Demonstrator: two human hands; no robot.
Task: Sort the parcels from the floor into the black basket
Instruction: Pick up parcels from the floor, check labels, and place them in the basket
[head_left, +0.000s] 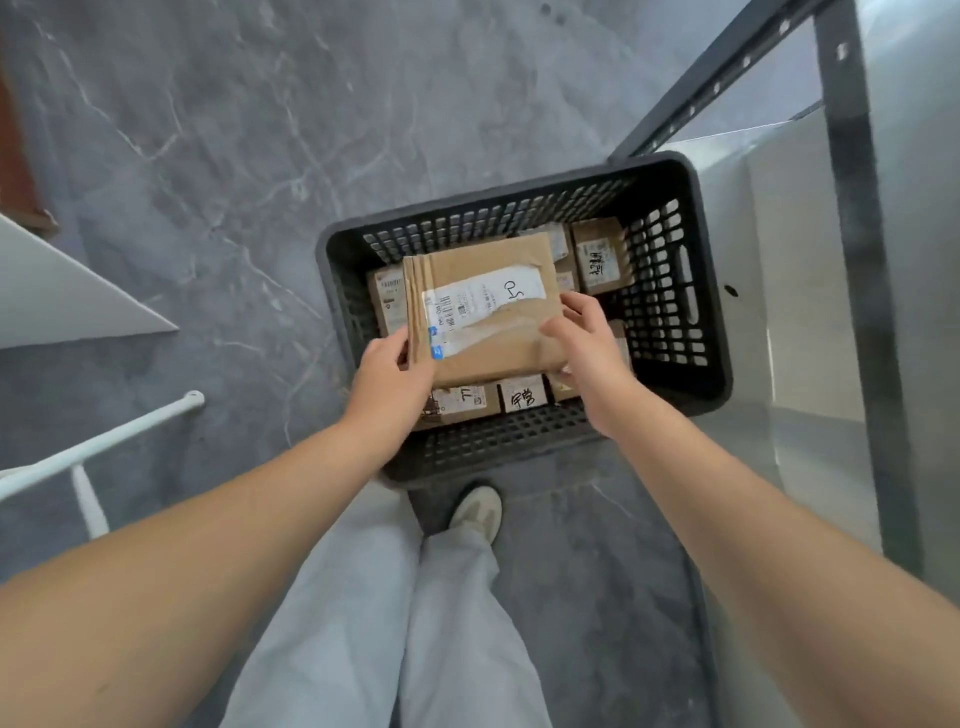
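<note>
OK, on the grey floor (208, 156) the black basket (670, 171) sits dead ahead, just past the shoe (478, 512). The flat brown parcel (483, 312) hangs over its opening, long axis left-right, in line with the basket's long side, so I reckon the move is straight down. The left hand (397, 374) grips the parcel's left end and the right hand (582, 338) pinches its near-right corner; both are clamped on it. Several smaller boxes (600, 257) already line the bottom.

The held parcel (483, 312) covers most basket parcels (600, 254).
</note>
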